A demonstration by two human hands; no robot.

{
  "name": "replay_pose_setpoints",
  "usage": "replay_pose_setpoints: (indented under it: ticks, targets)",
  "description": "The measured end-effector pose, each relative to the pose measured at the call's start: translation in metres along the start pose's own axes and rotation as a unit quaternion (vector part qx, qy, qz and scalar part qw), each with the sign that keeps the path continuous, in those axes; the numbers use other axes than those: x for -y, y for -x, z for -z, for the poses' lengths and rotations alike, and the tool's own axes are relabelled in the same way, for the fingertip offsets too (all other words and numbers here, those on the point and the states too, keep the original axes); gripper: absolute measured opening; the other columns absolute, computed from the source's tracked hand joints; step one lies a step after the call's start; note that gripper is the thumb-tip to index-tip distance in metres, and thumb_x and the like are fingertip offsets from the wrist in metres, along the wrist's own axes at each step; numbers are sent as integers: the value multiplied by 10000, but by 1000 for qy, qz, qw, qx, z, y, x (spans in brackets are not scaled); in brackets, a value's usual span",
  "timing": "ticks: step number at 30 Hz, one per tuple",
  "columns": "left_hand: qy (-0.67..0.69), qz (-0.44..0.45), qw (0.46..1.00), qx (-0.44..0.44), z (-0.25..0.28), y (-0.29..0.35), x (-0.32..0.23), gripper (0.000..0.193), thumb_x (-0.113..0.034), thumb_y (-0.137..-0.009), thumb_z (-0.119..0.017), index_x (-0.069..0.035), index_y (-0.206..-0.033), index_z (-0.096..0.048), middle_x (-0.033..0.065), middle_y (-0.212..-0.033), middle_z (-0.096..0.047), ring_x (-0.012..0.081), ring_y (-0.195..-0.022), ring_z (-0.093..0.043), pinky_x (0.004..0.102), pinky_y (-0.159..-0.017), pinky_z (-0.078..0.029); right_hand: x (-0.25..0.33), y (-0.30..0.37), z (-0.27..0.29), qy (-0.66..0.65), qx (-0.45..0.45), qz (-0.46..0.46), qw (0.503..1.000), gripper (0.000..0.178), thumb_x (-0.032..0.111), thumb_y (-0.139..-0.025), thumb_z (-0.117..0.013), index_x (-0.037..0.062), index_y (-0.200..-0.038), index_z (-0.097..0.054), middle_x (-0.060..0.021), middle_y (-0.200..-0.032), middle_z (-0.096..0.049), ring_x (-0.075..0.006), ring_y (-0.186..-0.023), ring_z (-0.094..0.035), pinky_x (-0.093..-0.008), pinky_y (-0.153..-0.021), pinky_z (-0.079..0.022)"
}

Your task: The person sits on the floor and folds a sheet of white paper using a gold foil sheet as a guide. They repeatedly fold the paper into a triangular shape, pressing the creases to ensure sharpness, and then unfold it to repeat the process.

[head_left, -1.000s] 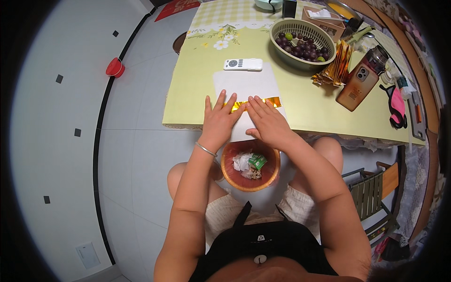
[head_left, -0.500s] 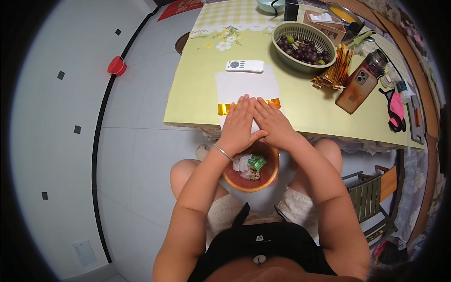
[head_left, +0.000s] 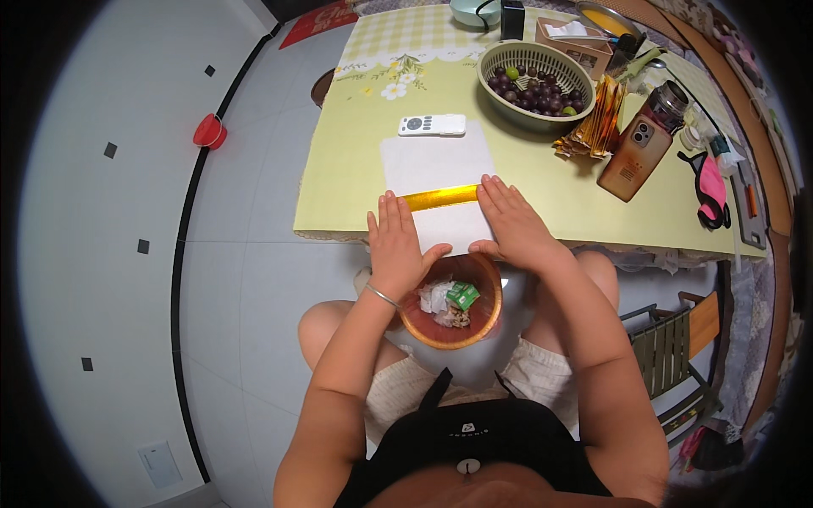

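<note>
A white sheet of paper lies at the table's near edge, with a shiny gold strip running across it. My left hand rests flat over the strip's left end, fingers stretched out. Over the right end lies my right hand, also flat with fingers extended. Both thumbs point inward along the paper's near part. The strip's ends are partly hidden under my fingers. Just beyond the paper's far edge is a white remote control.
Between my knees stands a waste bin holding crumpled tissue and a green packet. On the table are a colander of grapes, gold foil packets, a phone and a pink eye mask. A folding chair stands at right.
My hands have slid apart from the middle of the gold strip to its two ends, uncovering its middle. The view has shifted slightly.
</note>
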State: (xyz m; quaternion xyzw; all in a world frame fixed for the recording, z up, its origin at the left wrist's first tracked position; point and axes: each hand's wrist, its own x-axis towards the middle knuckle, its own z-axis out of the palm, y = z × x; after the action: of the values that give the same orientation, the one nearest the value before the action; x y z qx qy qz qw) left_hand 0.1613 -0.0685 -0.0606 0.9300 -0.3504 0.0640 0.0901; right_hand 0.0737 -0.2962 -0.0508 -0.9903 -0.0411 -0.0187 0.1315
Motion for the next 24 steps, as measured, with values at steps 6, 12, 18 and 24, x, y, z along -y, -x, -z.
replay_pose_setpoints:
  ticks: [6,12,18,24]
  targets:
    - [-45,-9,997,-56,18,-14,-17,873,-509,-819,-695,130,-1358,-447,285,-1486,-383,427,-1434,-278,597,-1158,-174,-4,1,10,13,-1,-73,997,949,547,-850,-653,-67,-1483,-304,-246,-1569,-269,-355,-1481,-224,-454,-1210,-194]
    - [91,-165,978,-92,-2,-31,-20,582,-234,-768,-749,84,-1220,-569,235,-1291,-567,377,-1205,-528,453,-1032,-417,2,-7,17,-149,-252,-2,956,495,342,-938,-641,-89,-1177,-597,-231,-1253,-613,-333,-1183,-582,-451,-1034,-435]
    - [170,-132,972,-95,9,-45,-19,444,-171,-738,-740,37,-1115,-631,185,-1138,-630,366,-1061,-573,435,-923,-476,-1,-10,4,-778,-103,-96,612,336,266,-1017,-537,-44,-961,-652,-140,-945,-693,-208,-881,-660,-344,-860,-522]
    - [166,-111,974,-103,14,-56,-25,341,-144,-718,-706,-1,-1022,-653,148,-991,-619,339,-933,-573,427,-822,-487,-2,-29,-8,-865,-163,-50,472,371,272,-1032,-471,-45,-966,-652,-195,-1003,-684,-252,-959,-647,-375,-919,-518]
